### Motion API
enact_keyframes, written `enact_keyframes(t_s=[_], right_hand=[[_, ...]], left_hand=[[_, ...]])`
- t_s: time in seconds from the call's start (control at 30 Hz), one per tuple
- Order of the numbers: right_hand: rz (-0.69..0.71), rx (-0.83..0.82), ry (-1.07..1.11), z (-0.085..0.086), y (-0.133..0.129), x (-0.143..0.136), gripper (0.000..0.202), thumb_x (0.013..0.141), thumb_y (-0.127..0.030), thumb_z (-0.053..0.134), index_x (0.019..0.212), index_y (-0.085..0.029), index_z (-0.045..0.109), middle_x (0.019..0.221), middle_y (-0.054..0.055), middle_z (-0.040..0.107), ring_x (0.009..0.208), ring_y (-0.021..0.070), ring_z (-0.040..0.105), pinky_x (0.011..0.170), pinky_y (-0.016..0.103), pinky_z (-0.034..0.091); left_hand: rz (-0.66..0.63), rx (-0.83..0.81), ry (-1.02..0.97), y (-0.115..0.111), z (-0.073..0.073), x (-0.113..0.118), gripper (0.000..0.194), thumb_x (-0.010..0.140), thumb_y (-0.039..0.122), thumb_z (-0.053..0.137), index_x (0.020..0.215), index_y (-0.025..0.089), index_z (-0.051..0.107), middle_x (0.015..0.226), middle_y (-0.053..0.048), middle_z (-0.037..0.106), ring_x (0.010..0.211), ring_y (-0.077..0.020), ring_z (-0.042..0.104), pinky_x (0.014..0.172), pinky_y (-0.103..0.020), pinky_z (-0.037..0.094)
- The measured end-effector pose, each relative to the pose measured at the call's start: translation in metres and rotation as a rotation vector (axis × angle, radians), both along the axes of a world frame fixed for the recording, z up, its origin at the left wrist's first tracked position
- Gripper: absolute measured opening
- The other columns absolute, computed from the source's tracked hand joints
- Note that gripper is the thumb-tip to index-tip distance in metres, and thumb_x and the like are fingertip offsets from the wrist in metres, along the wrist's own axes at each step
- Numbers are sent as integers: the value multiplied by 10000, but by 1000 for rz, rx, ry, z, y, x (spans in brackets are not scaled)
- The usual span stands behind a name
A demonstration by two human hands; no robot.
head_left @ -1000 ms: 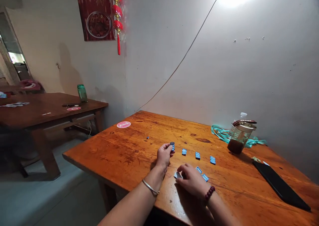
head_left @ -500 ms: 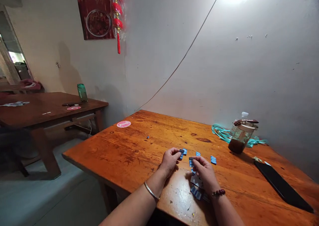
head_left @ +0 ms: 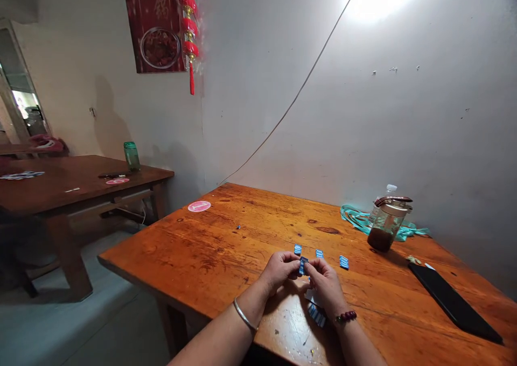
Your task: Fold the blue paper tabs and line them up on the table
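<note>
My left hand (head_left: 278, 271) and my right hand (head_left: 325, 286) meet over the near part of the wooden table (head_left: 226, 247). Fingertips and thumbs of both pinch small dark-and-blue striped pieces (head_left: 302, 266), held together so that I cannot tell how many there are. Just beyond them lie three similar blue striped pieces: the left one (head_left: 298, 249), the middle one (head_left: 319, 253) and the right one (head_left: 343, 262). Several more blue pieces (head_left: 317, 315) lie in a bunch by my right wrist, with a white piece (head_left: 314, 297) partly hidden under that hand.
To the right stand a jug of brown liquid (head_left: 383, 229) and a clear bottle behind it, near turquoise straps (head_left: 355, 218). A black flat slab (head_left: 452, 301) lies at the right. A pink round sticker (head_left: 199, 206) is at the far left. Another table (head_left: 81, 180) stands beyond.
My hands have come together; the pieces held separately in each are now joined between the fingertips. The view has tilted slightly upward.
</note>
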State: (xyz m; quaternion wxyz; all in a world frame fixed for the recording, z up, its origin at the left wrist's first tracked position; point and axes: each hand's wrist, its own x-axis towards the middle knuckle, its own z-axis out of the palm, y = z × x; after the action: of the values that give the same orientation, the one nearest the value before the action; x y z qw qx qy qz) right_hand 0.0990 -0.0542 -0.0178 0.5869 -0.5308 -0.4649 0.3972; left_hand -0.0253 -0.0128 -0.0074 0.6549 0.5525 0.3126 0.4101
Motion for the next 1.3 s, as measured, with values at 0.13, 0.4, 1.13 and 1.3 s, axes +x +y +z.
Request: enact_keyframes(t_s=[0.13,0.4,1.13,1.3], right_hand=[[-32,-3,-70,-3,0,-1,296,634,-463,601,601,-196,477,504,-68,448,423,83,424,358,190,372],[-13,19,-340,1,2,40,194,651,-375,560,679,-183,549,645,-20,549,620,127,522,580,233,432],[-239,-8,-684,-13,-11,68,222,679,-287,463,806,-196,621,777,50,631,691,191,575,618,286,410],[-176,37,-741,-1,-20,60,204,672,-362,524,764,-206,618,680,12,586,608,158,525,574,256,378]], left_hand=[[-62,-7,6,-2,2,-1,328,608,393,652,754,101,631,639,-24,582,537,-78,495,537,-204,375],[207,0,6,4,2,-1,213,606,318,619,658,118,566,570,-9,554,497,-82,493,474,-190,346],[211,43,40,3,0,3,162,600,282,596,600,127,551,509,18,514,436,-60,431,428,-177,307],[212,43,46,0,2,2,165,609,288,587,613,127,551,520,18,519,439,-60,426,418,-174,293]])
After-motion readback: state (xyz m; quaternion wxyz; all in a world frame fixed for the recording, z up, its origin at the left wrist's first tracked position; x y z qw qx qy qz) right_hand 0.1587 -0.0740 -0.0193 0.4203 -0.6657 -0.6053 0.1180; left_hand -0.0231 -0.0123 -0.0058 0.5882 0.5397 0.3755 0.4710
